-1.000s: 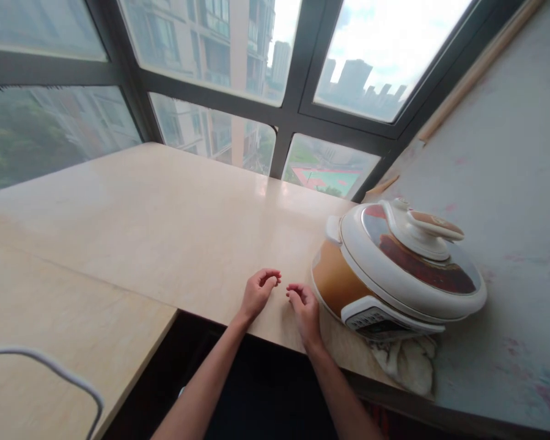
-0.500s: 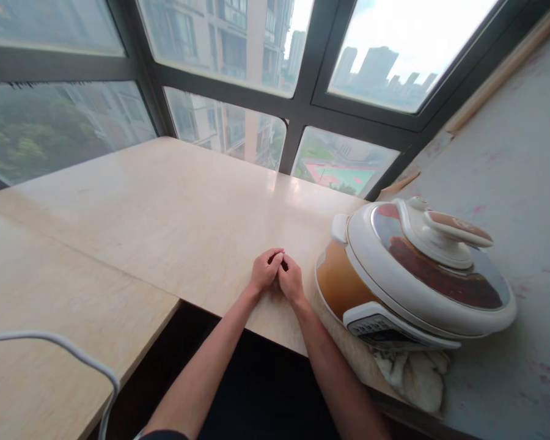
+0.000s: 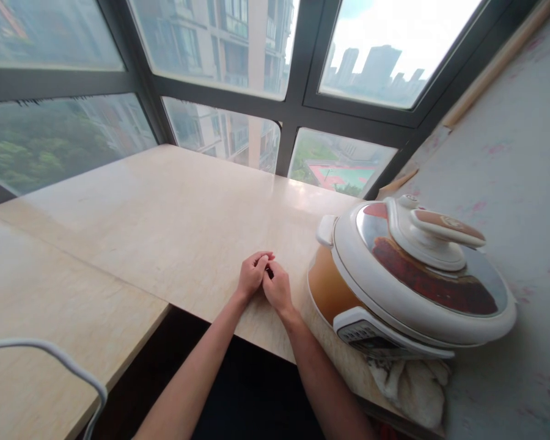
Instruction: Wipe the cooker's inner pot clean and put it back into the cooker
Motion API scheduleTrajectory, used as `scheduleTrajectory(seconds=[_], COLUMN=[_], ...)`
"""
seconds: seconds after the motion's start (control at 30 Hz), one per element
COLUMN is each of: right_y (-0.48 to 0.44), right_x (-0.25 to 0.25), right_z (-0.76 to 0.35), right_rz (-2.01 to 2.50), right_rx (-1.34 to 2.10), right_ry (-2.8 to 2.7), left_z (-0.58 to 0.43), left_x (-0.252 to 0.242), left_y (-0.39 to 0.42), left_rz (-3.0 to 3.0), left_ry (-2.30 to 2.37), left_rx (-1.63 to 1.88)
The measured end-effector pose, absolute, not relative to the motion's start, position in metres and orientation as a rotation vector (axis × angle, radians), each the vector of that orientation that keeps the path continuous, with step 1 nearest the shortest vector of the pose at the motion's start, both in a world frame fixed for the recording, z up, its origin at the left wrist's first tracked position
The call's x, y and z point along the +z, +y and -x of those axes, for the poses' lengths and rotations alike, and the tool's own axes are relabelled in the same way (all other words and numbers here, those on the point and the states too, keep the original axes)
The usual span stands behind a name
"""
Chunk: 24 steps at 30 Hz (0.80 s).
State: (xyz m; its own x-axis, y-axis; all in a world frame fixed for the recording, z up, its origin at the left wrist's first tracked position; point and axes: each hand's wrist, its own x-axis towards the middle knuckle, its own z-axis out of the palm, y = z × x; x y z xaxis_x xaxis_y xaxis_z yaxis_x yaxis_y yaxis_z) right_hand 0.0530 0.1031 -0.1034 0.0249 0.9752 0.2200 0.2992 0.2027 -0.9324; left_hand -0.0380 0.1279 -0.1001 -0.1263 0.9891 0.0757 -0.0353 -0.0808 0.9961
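My left hand [image 3: 251, 276] and my right hand [image 3: 277, 288] rest together near the front edge of the stone countertop [image 3: 201, 226]. The fingers of both are curled and closed, with the fingertips and thumbs meeting. A small dark patch shows in the gap between them; whether it is an object or only shadow I cannot make out. Just right of my right hand stands a large electric cooker [image 3: 334, 278], white and golden brown, its lid on.
A crumpled cloth [image 3: 412, 388] lies under the cooker's front. At lower left a white cable [image 3: 68, 362] crosses the side counter [image 3: 50, 293]. Framed windows [image 3: 220, 137] border the counter's back, and a papered wall [image 3: 527, 159] closes the right.
The view has shifted slightly, so the hands and cooker appear a little further left. Both hands stay together, closed as before.
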Motion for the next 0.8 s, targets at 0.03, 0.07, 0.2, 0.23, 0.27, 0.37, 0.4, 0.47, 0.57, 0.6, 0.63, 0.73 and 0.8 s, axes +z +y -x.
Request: scheduleTrajectory(seconds=[0.03, 0.07, 0.2, 0.23, 0.27, 0.37, 0.4, 0.47, 0.57, 0.6, 0.63, 0.73, 0.8], right_y=[0.1034, 0.1036, 0.1035, 0.1034, 0.1033, 0.1031, 0.1031, 0.1031, 0.1029, 0.1029, 0.1030, 0.1037, 0.1047], right_x=[-0.1030, -0.1027, -0.1021, -0.1021, -0.1022, -0.1025, -0.1025, -0.1020, -0.1014, -0.1016, -0.1021, -0.1049, -0.1072], right_z=[-0.0531, -0.0531, -0.0526, -0.0525, -0.0525, -0.0528, -0.0529, -0.0532, -0.0530, -0.0527, -0.0523, -0.0506, -0.0500], right_rz=[1.274, 1.266, 1.227, 1.223, 1.222, 1.232, 1.238, 1.237, 1.189, 1.180, 1.180, 1.199, 1.192], right_rx=[0.844, 0.838, 0.815, 0.812, 0.809, 0.812, 0.817, 0.836, 0.873, 0.881, 0.890, 0.961, 1.020], right_ry=[-1.469, -1.468, -1.480, -1.478, -1.473, -1.451, -1.440, -1.415, -1.378, -1.364, -1.339, -1.175, -1.058], left_z=[0.0382, 0.0383, 0.0388, 0.0388, 0.0388, 0.0387, 0.0387, 0.0390, 0.0395, 0.0396, 0.0397, 0.0396, 0.0395], left_x=[-0.0997, -0.0992, -0.0975, -0.0974, -0.0974, -0.0975, -0.0976, -0.0974, -0.0971, -0.0973, -0.0977, -0.0999, -0.1017], left_y=[0.1275, 0.1272, 0.1258, 0.1256, 0.1255, 0.1253, 0.1252, 0.1251, 0.1254, 0.1256, 0.1258, 0.1270, 0.1279], left_rz=[-1.173, -1.172, -1.175, -1.176, -1.177, -1.179, -1.181, -1.186, -1.197, -1.200, -1.200, -1.184, -1.175], left_ry=[1.235, 1.238, 1.241, 1.241, 1.242, 1.246, 1.248, 1.252, 1.259, 1.260, 1.260, 1.244, 1.229], left_rx=[1.378, 1.378, 1.376, 1.377, 1.377, 1.375, 1.375, 1.374, 1.380, 1.383, 1.385, 1.376, 1.369])
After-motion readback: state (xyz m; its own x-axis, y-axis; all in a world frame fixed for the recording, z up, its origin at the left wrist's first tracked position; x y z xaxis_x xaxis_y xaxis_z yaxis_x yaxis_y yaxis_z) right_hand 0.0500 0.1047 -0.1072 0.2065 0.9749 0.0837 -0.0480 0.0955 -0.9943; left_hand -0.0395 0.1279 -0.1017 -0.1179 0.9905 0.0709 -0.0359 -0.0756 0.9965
